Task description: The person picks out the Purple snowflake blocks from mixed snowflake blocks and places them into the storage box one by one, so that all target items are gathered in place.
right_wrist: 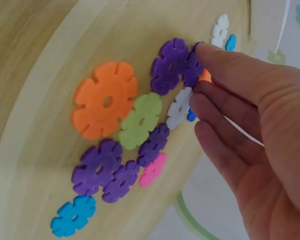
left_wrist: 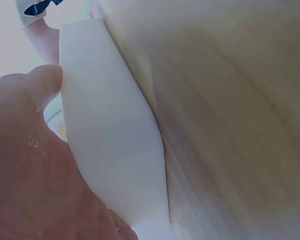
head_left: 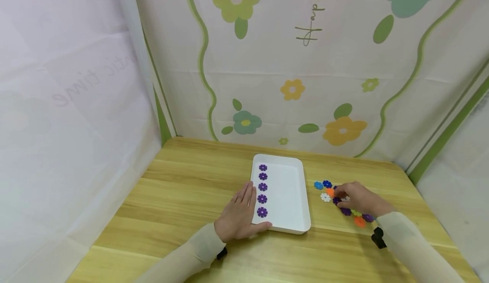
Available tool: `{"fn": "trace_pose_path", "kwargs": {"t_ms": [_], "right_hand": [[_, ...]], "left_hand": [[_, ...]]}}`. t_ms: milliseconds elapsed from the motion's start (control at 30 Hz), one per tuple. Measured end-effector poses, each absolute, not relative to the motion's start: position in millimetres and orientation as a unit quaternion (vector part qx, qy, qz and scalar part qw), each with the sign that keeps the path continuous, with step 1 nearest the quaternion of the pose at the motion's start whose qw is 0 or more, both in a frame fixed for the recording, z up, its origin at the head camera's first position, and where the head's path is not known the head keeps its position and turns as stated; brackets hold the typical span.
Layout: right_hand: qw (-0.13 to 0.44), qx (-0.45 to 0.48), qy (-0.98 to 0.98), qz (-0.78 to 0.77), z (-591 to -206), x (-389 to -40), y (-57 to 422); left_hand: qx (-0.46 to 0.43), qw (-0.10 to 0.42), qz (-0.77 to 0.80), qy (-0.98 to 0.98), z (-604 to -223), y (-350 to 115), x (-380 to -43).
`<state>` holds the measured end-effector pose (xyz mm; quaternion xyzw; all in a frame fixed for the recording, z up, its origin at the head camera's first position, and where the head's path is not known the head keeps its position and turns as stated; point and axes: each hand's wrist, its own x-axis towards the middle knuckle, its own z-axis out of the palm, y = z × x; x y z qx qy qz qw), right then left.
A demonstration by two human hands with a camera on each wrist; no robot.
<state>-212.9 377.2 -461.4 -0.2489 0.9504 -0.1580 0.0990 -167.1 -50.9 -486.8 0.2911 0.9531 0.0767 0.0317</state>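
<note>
While the left hand (head_left: 238, 215) lies along the white tray (head_left: 284, 189) at its eight o'clock corner, thumb out along the near edge, those fingers are straight, touching the rim and not curled round it! Inside the tray, five purple flower discs (head_left: 262, 187) run in a neat line down the nine o'clock side. Over to three o'clock of the tray, on the wooden tabletop (head_left: 183, 189), and it's the right hand (head_left: 361, 198) in among the loose pieces! Fingers bent, partly closed, thumb tip right at a purple piece (right_wrist: 192, 67); whether they pinch it, we cannot tell. From that hand, a white piece (head_left: 325, 197) sits at nine o'clock, with a light blue piece (head_left: 318, 185) and a dark blue piece (head_left: 327, 184) toward ten. Round to six o'clock now: a yellow-green piece (head_left: 356, 212) and an orange piece (head_left: 360, 221), both flat on the wood. At twelve o'clock, flower-printed cloth (head_left: 267, 62) rises behind the tabletop's far edge.
</note>
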Motion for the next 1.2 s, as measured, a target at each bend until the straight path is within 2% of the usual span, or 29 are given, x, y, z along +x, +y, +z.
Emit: {"fn": "trace_pose_path", "kwargs": {"t_ms": [200, 500, 833, 1200], "right_hand": [[0.1, -0.243, 0.949, -0.173, -465, -216, 377], [0.111, -0.232, 0.947, -0.194, -465, -219, 377], [0.151, -0.238, 0.934, -0.22, -451, -225, 384], [0.135, -0.244, 0.942, -0.189, -426, -239, 366]], "left_hand": [[0.293, 0.026, 0.084, 0.952, -485, -50, -167], [0.288, 0.048, 0.08, 0.953, -478, -49, -164], [0.286, 0.05, 0.088, 0.953, -479, -49, -165], [0.293, 0.037, 0.09, 0.951, -481, -50, -165]]}}
